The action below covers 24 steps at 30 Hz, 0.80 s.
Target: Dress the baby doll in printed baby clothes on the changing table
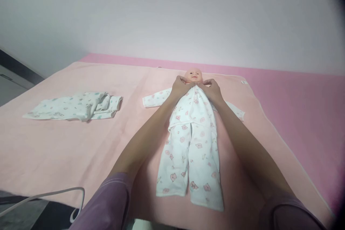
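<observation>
A baby doll (194, 74) lies on its back, its head toward the wall. It is dressed in a white baby top (194, 106) with pink animal prints and matching trousers (201, 154). At the neckline my left hand (182, 85) pinches the top's collar from one side. My right hand (211, 89) closes on the collar from the other side, thumbs nearly meeting under the doll's chin. Both sleeves lie spread outward, the right one partly behind my forearm. My fingers hide the top's neck fastening, if there is one.
Folded white baby clothes (72, 106) with green prints lie to the left on the peach blanket (129, 133). A pink sheet (296, 115) shows beyond its right edge. A white cable (54, 193) loops at the lower left. A pale wall (172, 18) stands behind.
</observation>
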Available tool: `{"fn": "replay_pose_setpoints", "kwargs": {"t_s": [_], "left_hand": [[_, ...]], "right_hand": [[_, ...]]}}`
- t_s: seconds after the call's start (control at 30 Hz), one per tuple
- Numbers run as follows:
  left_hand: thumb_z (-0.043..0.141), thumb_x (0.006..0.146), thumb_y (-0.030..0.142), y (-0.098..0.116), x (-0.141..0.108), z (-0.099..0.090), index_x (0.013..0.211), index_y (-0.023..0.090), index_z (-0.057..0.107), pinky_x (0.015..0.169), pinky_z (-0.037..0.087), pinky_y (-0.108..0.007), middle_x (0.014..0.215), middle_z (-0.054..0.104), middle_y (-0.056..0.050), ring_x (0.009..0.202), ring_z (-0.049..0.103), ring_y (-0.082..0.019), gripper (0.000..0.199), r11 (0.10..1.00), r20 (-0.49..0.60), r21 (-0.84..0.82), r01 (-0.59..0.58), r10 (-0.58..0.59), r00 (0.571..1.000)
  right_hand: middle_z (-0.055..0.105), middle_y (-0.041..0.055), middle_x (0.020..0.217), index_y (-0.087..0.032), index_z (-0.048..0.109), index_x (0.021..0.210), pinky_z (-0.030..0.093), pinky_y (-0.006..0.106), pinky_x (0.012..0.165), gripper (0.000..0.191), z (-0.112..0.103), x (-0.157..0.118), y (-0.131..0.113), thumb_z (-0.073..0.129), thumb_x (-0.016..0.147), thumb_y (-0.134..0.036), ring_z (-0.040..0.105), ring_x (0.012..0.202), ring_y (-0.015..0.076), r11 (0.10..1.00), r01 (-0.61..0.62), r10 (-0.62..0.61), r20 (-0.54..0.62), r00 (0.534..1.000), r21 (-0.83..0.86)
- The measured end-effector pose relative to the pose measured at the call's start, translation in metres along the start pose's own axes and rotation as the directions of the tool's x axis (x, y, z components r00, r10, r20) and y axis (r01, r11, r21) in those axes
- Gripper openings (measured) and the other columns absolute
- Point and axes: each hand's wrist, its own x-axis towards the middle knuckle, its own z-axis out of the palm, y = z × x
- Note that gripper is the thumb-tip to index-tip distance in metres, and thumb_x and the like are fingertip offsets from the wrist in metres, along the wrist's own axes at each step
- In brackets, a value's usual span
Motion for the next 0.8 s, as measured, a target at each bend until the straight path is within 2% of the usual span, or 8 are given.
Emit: {"fn": "replay_pose_setpoints", "kwargs": {"t_s": [0.13, 0.2, 0.27, 0.33, 0.43, 0.53, 0.67, 0.8], "left_hand": [[0.08, 0.1, 0.048, 0.001, -0.008, -0.021, 0.11, 0.023, 0.056, 0.089, 0.052, -0.032, 0.12, 0.071, -0.008, 0.102, 0.068, -0.019, 0.036, 0.995, 0.003, 0.031, -0.096, 0.096, 0.995], [0.071, 0.105, 0.046, -0.007, -0.014, -0.052, 0.113, 0.023, 0.06, 0.095, 0.052, -0.034, 0.13, 0.071, -0.011, 0.11, 0.068, -0.022, 0.026, 0.971, 0.023, 0.128, -0.2, 0.198, 0.98], [0.069, 0.103, 0.041, -0.022, -0.023, -0.094, 0.111, 0.023, 0.064, 0.105, 0.051, -0.04, 0.136, 0.07, -0.013, 0.12, 0.065, -0.028, 0.02, 0.913, 0.03, 0.327, -0.244, 0.248, 0.968], [0.067, 0.101, 0.043, -0.041, -0.033, -0.135, 0.107, 0.023, 0.064, 0.114, 0.046, -0.05, 0.137, 0.07, -0.017, 0.132, 0.06, -0.037, 0.021, 0.85, -0.053, 0.514, -0.116, 0.166, 0.985], [0.065, 0.1, 0.046, -0.07, -0.048, -0.176, 0.106, 0.024, 0.062, 0.119, 0.04, -0.059, 0.134, 0.07, -0.018, 0.138, 0.054, -0.042, 0.024, 0.796, -0.191, 0.598, 0.093, 0.029, 0.981], [0.066, 0.099, 0.048, -0.085, -0.056, -0.187, 0.101, 0.025, 0.061, 0.122, 0.036, -0.061, 0.131, 0.07, -0.017, 0.139, 0.053, -0.042, 0.024, 0.783, -0.194, 0.608, 0.136, -0.019, 0.981], [0.057, 0.104, 0.047, -0.09, -0.053, -0.182, 0.096, 0.025, 0.057, 0.125, 0.03, -0.061, 0.125, 0.07, -0.016, 0.14, 0.053, -0.042, 0.023, 0.772, -0.158, 0.628, 0.1, 0.0, 0.987], [0.049, 0.11, 0.038, -0.095, -0.05, -0.182, 0.108, 0.026, 0.052, 0.123, 0.034, -0.054, 0.103, 0.071, -0.008, 0.116, 0.065, -0.032, 0.013, 0.827, -0.162, 0.562, 0.038, 0.065, 0.985]], "right_hand": [[0.071, 0.011, 0.131, -0.024, 0.068, 0.113, 0.056, 0.043, 0.098, 0.032, -0.031, -0.017, 0.004, 0.076, 0.095, -0.049, 0.067, 0.105, 0.0248, 0.959, 0.245, -0.248, -0.008, 0.969, -0.145], [0.073, 0.0118, 0.132, -0.024, 0.069, 0.118, 0.057, 0.043, 0.095, 0.032, -0.066, -0.028, 0.014, 0.072, 0.098, -0.049, 0.068, 0.107, 0.0265, 0.923, 0.312, -0.314, 0.029, 0.949, -0.224], [0.075, 0.013, 0.129, -0.024, 0.07, 0.119, 0.056, 0.046, 0.096, 0.032, -0.105, -0.041, 0.033, 0.069, 0.099, -0.05, 0.068, 0.108, 0.0294, 0.893, 0.277, -0.29, 0.019, 0.957, -0.355], [0.077, 0.0149, 0.122, -0.023, 0.071, 0.114, 0.055, 0.051, 0.099, 0.03, -0.137, -0.051, 0.058, 0.065, 0.099, -0.048, 0.069, 0.103, 0.0316, 0.861, 0.158, -0.198, -0.032, 0.98, -0.484], [0.077, 0.0186, 0.111, -0.022, 0.069, 0.1, 0.053, 0.056, 0.105, 0.027, -0.163, -0.06, 0.093, 0.062, 0.098, -0.048, 0.068, 0.104, 0.0354, 0.799, 0.043, -0.111, -0.076, 0.991, -0.599], [0.077, 0.02, 0.112, -0.024, 0.066, 0.092, 0.053, 0.057, 0.106, 0.031, -0.166, -0.061, 0.112, 0.058, 0.098, -0.053, 0.067, 0.109, 0.0371, 0.796, 0.06, -0.109, -0.045, 0.993, -0.602], [0.078, 0.0176, 0.112, -0.025, 0.065, 0.1, 0.055, 0.053, 0.1, 0.034, -0.166, -0.061, 0.116, 0.061, 0.095, -0.059, 0.068, 0.107, 0.0355, 0.841, 0.036, -0.082, -0.061, 0.995, -0.54], [0.079, 0.0134, 0.111, -0.027, 0.067, 0.117, 0.056, 0.047, 0.092, 0.037, -0.176, -0.064, 0.118, 0.065, 0.096, -0.058, 0.071, 0.101, 0.032, 0.904, 0.092, -0.102, -0.002, 0.995, -0.418]]}}
